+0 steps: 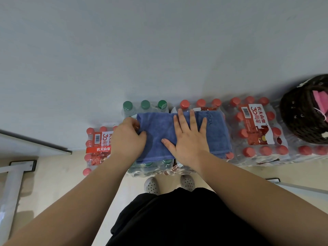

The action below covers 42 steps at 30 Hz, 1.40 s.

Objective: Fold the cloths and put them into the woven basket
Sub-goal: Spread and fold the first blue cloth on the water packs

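Cloth [217, 134], blue, lies flat across the shrink-wrapped bottle packs [255, 132] in front of us. Our right hand [190, 139] presses down on its middle, palm flat, fingers straight and spread, gripping nothing. Our left hand [126, 139] pinches the cloth's left edge, thumb on top, fingers curled. Woven basket [300, 119] sits on the packs at far right, apart from the blue cloth, with a pink cloth [319, 100] inside.

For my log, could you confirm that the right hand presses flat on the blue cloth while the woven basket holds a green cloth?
Not quite: the head view shows a pink cloth in the woven basket. The right hand does press flat on the blue cloth.
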Each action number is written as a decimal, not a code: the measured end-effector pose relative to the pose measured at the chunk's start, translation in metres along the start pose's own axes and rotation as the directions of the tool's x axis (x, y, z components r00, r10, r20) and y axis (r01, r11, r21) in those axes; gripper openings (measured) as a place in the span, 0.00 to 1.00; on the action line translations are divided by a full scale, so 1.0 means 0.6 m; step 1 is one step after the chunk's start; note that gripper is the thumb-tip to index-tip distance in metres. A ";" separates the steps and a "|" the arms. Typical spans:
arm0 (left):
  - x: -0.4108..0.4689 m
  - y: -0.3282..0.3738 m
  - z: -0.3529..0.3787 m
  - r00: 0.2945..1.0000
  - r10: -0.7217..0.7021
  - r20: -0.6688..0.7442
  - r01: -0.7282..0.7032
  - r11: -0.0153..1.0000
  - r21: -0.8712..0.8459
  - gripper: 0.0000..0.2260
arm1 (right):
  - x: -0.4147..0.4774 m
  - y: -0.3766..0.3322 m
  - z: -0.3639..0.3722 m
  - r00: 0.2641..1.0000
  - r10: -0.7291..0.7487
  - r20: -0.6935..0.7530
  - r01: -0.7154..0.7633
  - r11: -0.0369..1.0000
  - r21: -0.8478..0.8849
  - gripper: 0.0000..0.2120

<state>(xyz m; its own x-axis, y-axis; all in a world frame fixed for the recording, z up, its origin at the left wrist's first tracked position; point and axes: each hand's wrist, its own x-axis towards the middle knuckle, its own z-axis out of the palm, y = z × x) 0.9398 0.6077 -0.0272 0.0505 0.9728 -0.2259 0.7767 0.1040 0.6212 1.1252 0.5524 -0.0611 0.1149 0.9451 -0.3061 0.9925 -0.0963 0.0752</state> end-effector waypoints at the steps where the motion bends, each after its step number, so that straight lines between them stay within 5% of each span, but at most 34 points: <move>1: -0.003 0.007 -0.003 0.999 -0.051 -0.007 0.051 0.995 -0.086 0.09 | 0.001 0.001 0.000 1.000 -0.004 0.002 0.004 1.000 -0.004 0.45; 5: -0.012 0.040 -0.010 0.993 -0.116 -0.003 0.110 0.950 -0.292 0.21 | -0.001 0.003 0.001 1.000 -0.012 0.010 0.012 1.000 0.021 0.46; 15: -0.055 0.173 0.044 0.989 0.137 -0.052 -0.145 0.961 -0.235 0.19 | -0.042 0.119 -0.018 0.994 -0.068 -0.089 0.105 0.838 0.536 0.41; 23: -0.062 0.278 0.157 0.983 0.183 -0.031 -0.185 0.978 -0.095 0.14 | -0.086 0.263 -0.006 0.982 -0.151 -0.117 0.191 0.790 0.583 0.29; 30: -0.068 0.316 0.243 0.989 0.144 0.040 -0.147 0.985 0.086 0.15 | -0.084 0.305 -0.001 0.960 -0.273 0.071 0.111 0.598 0.794 0.46; 38: -0.097 0.303 0.242 0.992 0.124 0.030 -0.125 0.992 0.030 0.22 | -0.066 0.318 -0.006 0.941 -0.338 -0.009 0.189 0.505 0.842 0.34; 42: -0.119 0.272 0.224 0.953 0.227 -0.203 -0.202 0.970 0.136 0.13 | -0.060 0.318 -0.007 0.966 -0.260 -0.006 0.139 0.497 0.857 0.24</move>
<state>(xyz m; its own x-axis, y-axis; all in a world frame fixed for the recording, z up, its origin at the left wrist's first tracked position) 1.1475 0.5276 -0.0104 0.0964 0.9923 0.0782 0.8284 -0.1235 0.5463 1.3102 0.5010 -0.0317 -0.1475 0.9395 -0.3091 0.5444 -0.1838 -0.8184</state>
